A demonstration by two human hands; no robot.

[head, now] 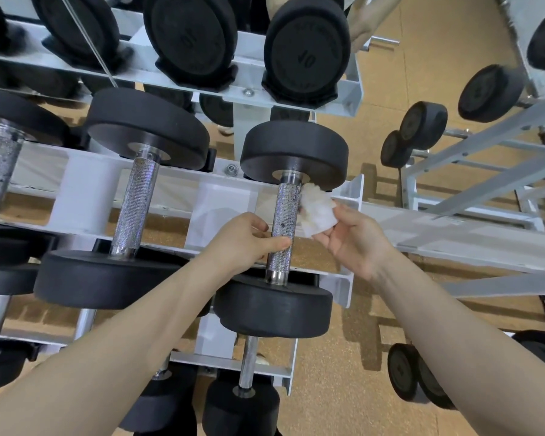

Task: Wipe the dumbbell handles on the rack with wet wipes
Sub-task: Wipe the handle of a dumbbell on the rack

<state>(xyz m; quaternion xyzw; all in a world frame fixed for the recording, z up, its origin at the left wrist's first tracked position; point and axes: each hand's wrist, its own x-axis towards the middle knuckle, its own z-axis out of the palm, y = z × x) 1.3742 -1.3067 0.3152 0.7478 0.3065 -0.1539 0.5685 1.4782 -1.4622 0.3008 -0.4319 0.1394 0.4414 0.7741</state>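
The left hand (249,239) grips the lower part of the knurled handle (282,229) of the end dumbbell on the middle tier, thumb laid across the front and fingers curled behind. The right hand (354,239) pinches a crumpled wet wipe (317,210) between thumb and fingertips; the wipe touches the right side of the same handle, near its upper collar.

Handling judgement: the wipe is soft, light and damp, and will conform to the bar if wrapped around it. The handle is rigid steel; its knurling gives friction and may snag or shred the wipe, so moderate pressure is advised. Dark spots on the upper handle suggest residue or corrosion.

The dumbbell is probably heavy. Its black end weights (274,303) sit in the cradles of the white rack (343,284), so the bar can be rotated in place rather than lifted.

Beyond, the neighbouring dumbbell handle (136,202) sits just to the left, and the upper tier holds dumbbells marked 10 (307,55).
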